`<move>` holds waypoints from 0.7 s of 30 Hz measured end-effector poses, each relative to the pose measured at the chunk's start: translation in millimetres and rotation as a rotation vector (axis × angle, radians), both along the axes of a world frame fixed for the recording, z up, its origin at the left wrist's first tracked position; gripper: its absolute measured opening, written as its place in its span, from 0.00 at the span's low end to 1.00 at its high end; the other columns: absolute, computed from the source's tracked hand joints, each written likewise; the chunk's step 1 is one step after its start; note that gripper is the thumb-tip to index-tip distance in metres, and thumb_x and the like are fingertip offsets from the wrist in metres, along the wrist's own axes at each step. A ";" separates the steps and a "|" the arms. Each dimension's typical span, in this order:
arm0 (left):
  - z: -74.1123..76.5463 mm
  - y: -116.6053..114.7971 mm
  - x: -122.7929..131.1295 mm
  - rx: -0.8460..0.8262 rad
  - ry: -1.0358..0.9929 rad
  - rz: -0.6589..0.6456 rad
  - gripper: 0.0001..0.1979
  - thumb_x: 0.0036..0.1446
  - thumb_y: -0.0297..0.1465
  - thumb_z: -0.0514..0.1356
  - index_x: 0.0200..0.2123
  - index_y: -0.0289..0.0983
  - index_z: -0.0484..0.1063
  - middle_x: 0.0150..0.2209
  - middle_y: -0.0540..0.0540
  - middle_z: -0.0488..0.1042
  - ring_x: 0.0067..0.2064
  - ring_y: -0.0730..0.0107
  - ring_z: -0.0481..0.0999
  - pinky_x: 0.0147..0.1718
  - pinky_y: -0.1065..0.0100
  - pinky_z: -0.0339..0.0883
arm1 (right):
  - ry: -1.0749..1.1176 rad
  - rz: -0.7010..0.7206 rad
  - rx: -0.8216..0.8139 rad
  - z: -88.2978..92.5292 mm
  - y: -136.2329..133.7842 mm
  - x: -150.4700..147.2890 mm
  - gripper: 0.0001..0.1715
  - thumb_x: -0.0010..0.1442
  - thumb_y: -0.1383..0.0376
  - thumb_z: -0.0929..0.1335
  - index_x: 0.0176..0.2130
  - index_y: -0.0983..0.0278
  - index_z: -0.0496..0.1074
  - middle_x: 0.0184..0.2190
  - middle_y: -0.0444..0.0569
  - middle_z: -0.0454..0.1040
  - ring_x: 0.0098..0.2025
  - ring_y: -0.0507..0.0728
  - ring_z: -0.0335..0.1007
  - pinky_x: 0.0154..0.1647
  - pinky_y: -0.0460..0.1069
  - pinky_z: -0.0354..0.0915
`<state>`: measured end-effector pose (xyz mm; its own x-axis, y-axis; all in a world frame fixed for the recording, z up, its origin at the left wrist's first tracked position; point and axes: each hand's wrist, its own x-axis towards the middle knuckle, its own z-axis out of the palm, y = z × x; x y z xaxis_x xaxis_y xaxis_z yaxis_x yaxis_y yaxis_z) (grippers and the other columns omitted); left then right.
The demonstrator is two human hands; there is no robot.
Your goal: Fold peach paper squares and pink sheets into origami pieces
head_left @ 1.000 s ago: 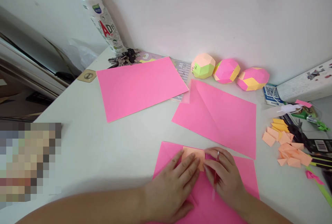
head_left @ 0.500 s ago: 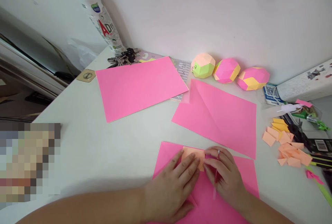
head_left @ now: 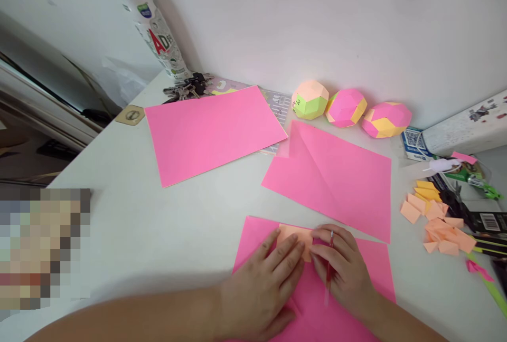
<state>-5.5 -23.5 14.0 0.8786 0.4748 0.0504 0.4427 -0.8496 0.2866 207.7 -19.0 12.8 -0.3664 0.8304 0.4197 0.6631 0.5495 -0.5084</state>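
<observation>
My left hand [head_left: 269, 284] lies flat with its fingers stretched out, holding down a small peach-coloured piece of paper [head_left: 306, 241]. That piece sits at the top edge of a bright pink sheet [head_left: 312, 305]. My right hand [head_left: 344, 268] is curled around a slim pen [head_left: 328, 276] with a red refill, its ringed tip pointing away from me. The thumb and fingertips of the right hand touch the right edge of the peach piece. The pen's tip on the paper cannot be made out.
Two more pink sheets, one flat [head_left: 216, 136] and one creased [head_left: 336, 178], lie beyond. Faceted paper balls [head_left: 344, 107] line the wall. A bottle [head_left: 158, 36] and keys [head_left: 190, 87] stand back left. Folded peach pieces [head_left: 447, 234] and scissors [head_left: 455, 202] lie right.
The pen has shifted very slightly to the left with my right hand's fingers. My left hand and the papers look unmoved.
</observation>
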 end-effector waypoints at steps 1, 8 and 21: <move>0.0 0.2 -0.1 0.001 0.000 0.001 0.32 0.62 0.44 0.47 0.63 0.27 0.54 0.64 0.34 0.54 0.66 0.44 0.47 0.62 0.42 0.35 | -0.002 -0.007 -0.004 -0.1 -0.2 -0.1 0.15 0.56 0.79 0.65 0.38 0.61 0.70 0.36 0.49 0.75 0.43 0.57 0.70 0.42 0.55 0.69; -1.2 0.6 -1.2 -0.003 -0.011 -0.012 0.33 0.61 0.43 0.49 0.63 0.27 0.53 0.64 0.34 0.55 0.65 0.43 0.47 0.62 0.41 0.38 | 0.001 -0.013 -0.006 1.1 0.3 -1.3 0.14 0.56 0.78 0.65 0.38 0.61 0.70 0.37 0.49 0.75 0.43 0.57 0.70 0.42 0.55 0.69; -0.2 1.2 -0.6 -0.020 -0.012 -0.005 0.31 0.61 0.44 0.49 0.62 0.30 0.56 0.63 0.34 0.57 0.65 0.44 0.49 0.62 0.41 0.38 | -0.010 -0.014 -0.025 0.7 -0.1 -0.7 0.14 0.56 0.78 0.65 0.38 0.61 0.70 0.37 0.49 0.75 0.44 0.57 0.70 0.43 0.55 0.68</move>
<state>-6.1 -22.3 13.7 0.8806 0.4711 0.0511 0.4346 -0.8459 0.3092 207.0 -19.1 13.5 -0.3585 0.8458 0.3952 0.6757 0.5271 -0.5153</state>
